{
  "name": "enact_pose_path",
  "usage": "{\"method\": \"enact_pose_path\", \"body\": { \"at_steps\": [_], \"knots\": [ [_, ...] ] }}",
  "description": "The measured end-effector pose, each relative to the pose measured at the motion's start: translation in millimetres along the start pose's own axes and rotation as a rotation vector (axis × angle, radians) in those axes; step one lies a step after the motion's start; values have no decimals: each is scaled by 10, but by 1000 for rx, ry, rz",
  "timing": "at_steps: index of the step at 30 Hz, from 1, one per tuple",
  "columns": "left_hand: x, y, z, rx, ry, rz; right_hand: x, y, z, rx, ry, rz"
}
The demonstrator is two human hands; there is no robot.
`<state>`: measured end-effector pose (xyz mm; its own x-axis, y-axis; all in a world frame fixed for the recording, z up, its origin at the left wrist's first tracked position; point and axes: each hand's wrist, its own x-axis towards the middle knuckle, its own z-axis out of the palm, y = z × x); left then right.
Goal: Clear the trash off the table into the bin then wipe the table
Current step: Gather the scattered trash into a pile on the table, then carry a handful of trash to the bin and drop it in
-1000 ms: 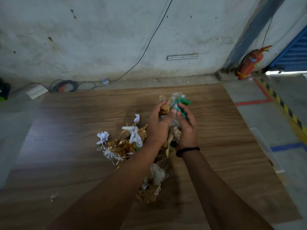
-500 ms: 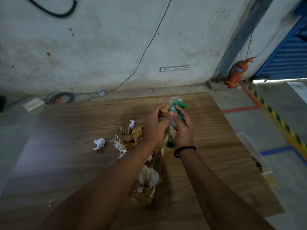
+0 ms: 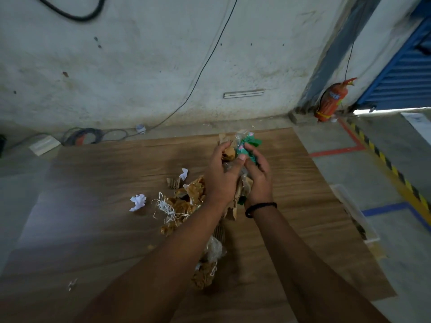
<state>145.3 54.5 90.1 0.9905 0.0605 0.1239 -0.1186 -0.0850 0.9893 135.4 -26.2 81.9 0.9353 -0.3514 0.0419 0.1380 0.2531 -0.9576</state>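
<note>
While both hands curl round one wad of trash (image 3: 229, 152), the left hand (image 3: 221, 178) on its brown paper and the right hand (image 3: 258, 180) on the green wrapper (image 3: 250, 145), we note it is held just above the tabletop (image 3: 93, 206) with strips dangling below the wrists. Risk: light scraps could slip from the bulky two-handed grip on the way to the bin. A white paper ball (image 3: 138, 201), string tangle (image 3: 166, 208) and brown scraps (image 3: 189, 197) lie left of the arms. The forearms hide part of the pile. The pale container (image 3: 354, 215) beside the right edge may be the bin; we cannot tell.
</note>
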Motion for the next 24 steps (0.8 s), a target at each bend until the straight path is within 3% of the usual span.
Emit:
{"method": "enact_pose_path", "body": {
  "at_steps": [13,24],
  "knots": [
    [-98,525,227,-90,34,96,-101,-663,-31,57,40,-91],
    [-346,539,387,-91,-43,85,-305,-714,-286,64,99,-117]
  ]
}}
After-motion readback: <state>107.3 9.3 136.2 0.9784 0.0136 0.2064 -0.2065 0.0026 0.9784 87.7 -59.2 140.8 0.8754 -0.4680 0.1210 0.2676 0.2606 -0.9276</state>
